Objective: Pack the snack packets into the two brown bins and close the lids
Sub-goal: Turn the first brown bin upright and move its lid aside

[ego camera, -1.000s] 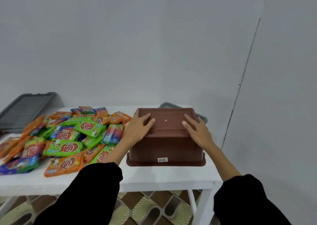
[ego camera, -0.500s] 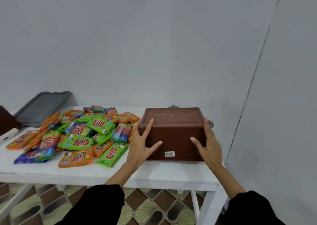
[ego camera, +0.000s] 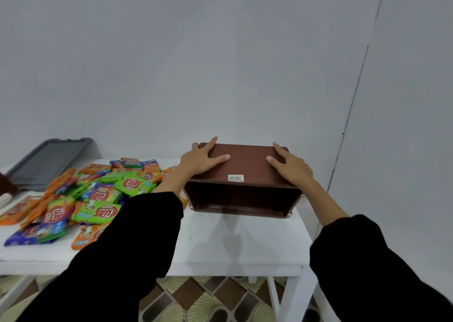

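Observation:
A brown bin lies tipped on its side at the right end of the white table, its open mouth facing me and a barcode sticker on the upturned wall. My left hand rests flat on that wall's left part, fingers spread and reaching its far corner. Spread the same way, my right hand rests on the right part. A heap of orange, green and blue snack packets covers the table's left half. My left sleeve hides some of them.
A grey lid leans against the wall at the back left. A sliver of another brown thing shows at the left edge. The table's right edge runs close beside the bin, near the side wall. Patterned floor tiles lie below.
The bin stood upside down a second ago. Both hands have turned it towards me, so its mouth now faces me, and they moved from its sides onto the upturned wall.

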